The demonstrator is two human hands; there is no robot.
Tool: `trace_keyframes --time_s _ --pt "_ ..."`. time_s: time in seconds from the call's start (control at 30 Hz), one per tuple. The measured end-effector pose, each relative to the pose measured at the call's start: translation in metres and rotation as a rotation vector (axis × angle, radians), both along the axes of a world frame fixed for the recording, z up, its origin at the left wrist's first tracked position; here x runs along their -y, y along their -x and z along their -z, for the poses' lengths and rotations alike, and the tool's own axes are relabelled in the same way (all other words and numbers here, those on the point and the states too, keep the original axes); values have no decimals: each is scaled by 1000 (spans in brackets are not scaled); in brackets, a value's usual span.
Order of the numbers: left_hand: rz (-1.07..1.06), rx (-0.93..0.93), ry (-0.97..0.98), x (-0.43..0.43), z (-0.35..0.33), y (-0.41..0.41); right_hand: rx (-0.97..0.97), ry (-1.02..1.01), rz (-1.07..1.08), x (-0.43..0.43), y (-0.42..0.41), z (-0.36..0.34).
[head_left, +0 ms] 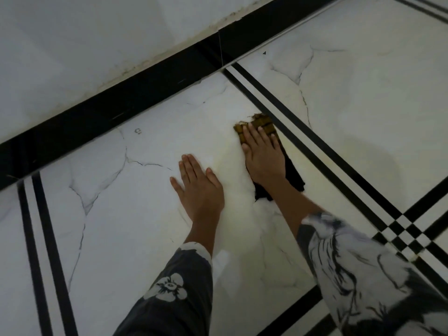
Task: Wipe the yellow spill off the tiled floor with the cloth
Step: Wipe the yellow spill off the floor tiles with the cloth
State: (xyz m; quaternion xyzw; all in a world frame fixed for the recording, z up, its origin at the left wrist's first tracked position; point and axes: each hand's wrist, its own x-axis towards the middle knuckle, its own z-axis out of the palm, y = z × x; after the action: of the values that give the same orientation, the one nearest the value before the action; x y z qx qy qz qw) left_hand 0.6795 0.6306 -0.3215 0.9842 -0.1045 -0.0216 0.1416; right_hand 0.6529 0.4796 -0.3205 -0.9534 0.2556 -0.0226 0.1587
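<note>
My right hand [263,154] lies flat with straight fingers on the cloth [293,177], pressing it onto the white marble floor tile [150,229]. The cloth is black, with a yellow-brown stained far end poking out beyond my fingertips. A faint yellowish smear [230,156] shows on the tile just left of the cloth, between my two hands. My left hand [200,187] rests palm down, fingers straight, on the bare tile to the left of the smear. It holds nothing.
A black skirting strip [116,103] runs diagonally along the foot of the white wall [97,44] beyond my hands. Double black inlay lines [303,132] cross the floor just right of the cloth and meet others in a checkered crossing [407,231] at the right.
</note>
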Motion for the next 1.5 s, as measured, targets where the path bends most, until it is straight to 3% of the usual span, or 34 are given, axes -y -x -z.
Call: trace_keyframes --time_s 0.17,0.3,0.5,0.67,0.73,0.87,0.97,1.17,1.33,1.5 --pt "-2 -7 -12 1 -3 0 16 5 -16 -52 50 -4" --pt "5 3 -11 -1 1 -1 -10 27 -135 -5 14 -3" --pt "23 32 -36 -1 5 -3 5 54 133 83 27 0" --pt "-15 -14 -45 -1 -5 2 -6 47 285 46 130 -4" --pt "29 3 -31 12 -13 11 -43 28 252 13 155 -5" --pt "458 34 5 62 -16 44 -37 -7 202 4 164 -6" --pt "451 22 -22 74 -4 44 -31 17 139 27 147 -3" --pt "460 59 -51 74 -1 42 -63 65 -219 69 78 -1" --pt "463 62 -38 71 1 40 12 17 2 97 49 -4" --pt "475 63 -20 70 2 38 -12 49 268 152 101 -7"
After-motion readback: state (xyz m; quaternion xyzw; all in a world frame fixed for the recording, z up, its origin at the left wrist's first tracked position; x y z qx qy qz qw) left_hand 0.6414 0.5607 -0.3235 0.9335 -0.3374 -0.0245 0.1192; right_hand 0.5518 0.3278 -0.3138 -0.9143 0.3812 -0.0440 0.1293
